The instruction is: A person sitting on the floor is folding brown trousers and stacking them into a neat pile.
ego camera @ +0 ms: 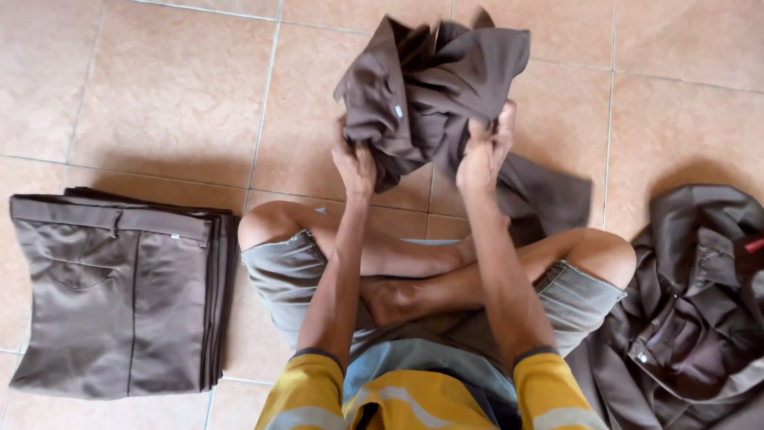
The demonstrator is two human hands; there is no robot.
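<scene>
Above the crossed legs of a person seated on the tiled floor (pixel 167 87), both hands hold up a crumpled brown garment (pixel 434 80). The left hand (pixel 354 163) is clamped on the cloth at its lower left edge, fingers curled into the fabric beside a small pale tag. The right hand (pixel 487 147) is closed on a bunched fold at the lower right, knuckles toward the camera. Between the two hands the garment hangs in loose folds, and a longer part of it trails down behind the right forearm to lie on the floor just past the right knee.

The person wears grey shorts (pixel 286 275) and a yellow shirt with darker cuffs at the sleeves (pixel 306 390), and sits cross-legged with bare feet tucked in under the forearms.

To the person's left, well apart from the hands, lies a neat stack of folded brown trousers (pixel 119 302), flat on the floor, waistbands toward the top, with a back pocket showing on the uppermost pair. The stack's edge lies just beside the left knee.

To the person's right sits a loose heap of brown clothes (pixel 692 295), unfolded and rumpled, touching the shorts by the right knee. A small red thing (pixel 754 244) shows at the heap's far right edge; what it is cannot be told.
</scene>
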